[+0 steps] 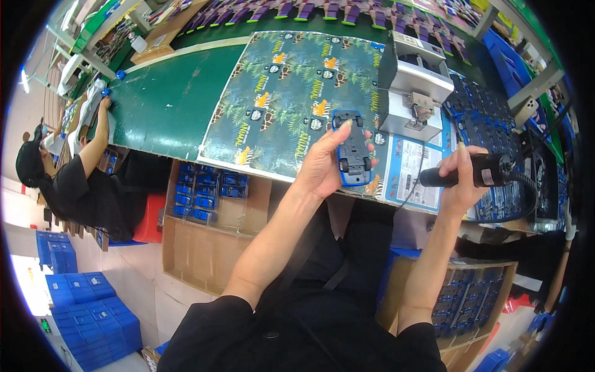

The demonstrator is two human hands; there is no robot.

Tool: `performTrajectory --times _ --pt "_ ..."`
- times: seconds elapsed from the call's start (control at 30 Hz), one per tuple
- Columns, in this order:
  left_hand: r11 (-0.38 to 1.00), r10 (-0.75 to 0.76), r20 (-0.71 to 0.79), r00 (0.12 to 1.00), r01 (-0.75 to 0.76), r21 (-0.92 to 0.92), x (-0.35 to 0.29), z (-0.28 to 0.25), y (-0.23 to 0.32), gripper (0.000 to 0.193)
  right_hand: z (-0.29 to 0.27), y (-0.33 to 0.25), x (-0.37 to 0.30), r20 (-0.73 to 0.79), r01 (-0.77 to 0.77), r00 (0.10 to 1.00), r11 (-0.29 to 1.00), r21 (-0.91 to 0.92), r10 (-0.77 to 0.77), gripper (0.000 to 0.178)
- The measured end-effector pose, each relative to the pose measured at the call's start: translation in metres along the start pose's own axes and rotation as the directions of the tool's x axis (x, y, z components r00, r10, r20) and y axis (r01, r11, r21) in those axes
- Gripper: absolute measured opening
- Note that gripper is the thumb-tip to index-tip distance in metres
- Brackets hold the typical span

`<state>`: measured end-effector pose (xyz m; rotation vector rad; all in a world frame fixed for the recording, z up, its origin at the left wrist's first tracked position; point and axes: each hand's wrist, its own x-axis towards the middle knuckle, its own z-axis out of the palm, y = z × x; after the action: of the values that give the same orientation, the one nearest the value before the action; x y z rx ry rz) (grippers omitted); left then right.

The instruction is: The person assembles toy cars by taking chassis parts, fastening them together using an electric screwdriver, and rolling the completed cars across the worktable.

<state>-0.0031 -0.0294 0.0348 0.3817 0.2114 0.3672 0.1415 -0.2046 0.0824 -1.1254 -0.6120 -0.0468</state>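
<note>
My left hand (pixel 322 162) grips a blue toy car (pixel 354 147) with its black underside and wheels turned up, above the front edge of the bench. The thumb lies along one side of the car and the fingertips show at the other. To the right, my right hand (pixel 462 186) is wrapped round a black corded electric screwdriver (pixel 489 170), held sideways with its front end toward the car and apart from it. A white and grey box-shaped device (pixel 416 93), probably a screw feeder, stands on the bench between and beyond my hands.
A patterned sheet (pixel 273 105) covers part of the green bench (pixel 164 102). Cartons of blue cars (pixel 201 197) and black-bottomed cars (pixel 471 304) sit below either side. More cars (pixel 480 111) lie at right. A co-worker (pixel 80 180) works at far left. Purple parts (pixel 304 11) line the back.
</note>
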Motion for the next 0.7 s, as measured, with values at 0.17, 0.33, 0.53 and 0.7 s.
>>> performTrajectory --times 0.17,0.33,0.53,0.7 --pt "0.999 -0.011 -0.031 0.999 0.012 0.049 0.004 -0.010 -0.002 0.038 0.000 0.002 0.001 -0.004 -0.006 1.000 1.000 0.026 0.006 0.015" --pt "0.994 -0.061 0.079 0.995 0.068 -0.086 0.010 -0.019 -0.005 0.043 -0.002 0.001 0.001 -0.001 0.028 1.000 1.000 -0.011 -0.028 0.016" --pt "0.964 -0.077 0.194 0.978 0.123 -0.237 0.013 -0.026 0.010 0.045 0.003 0.004 0.002 0.010 0.013 1.000 1.000 0.002 -0.013 0.016" --pt "0.445 0.230 0.220 0.948 -0.303 0.843 0.014 -0.007 0.048 0.054 -0.010 0.012 -0.001 -0.046 0.004 0.999 1.000 0.019 -0.003 0.009"
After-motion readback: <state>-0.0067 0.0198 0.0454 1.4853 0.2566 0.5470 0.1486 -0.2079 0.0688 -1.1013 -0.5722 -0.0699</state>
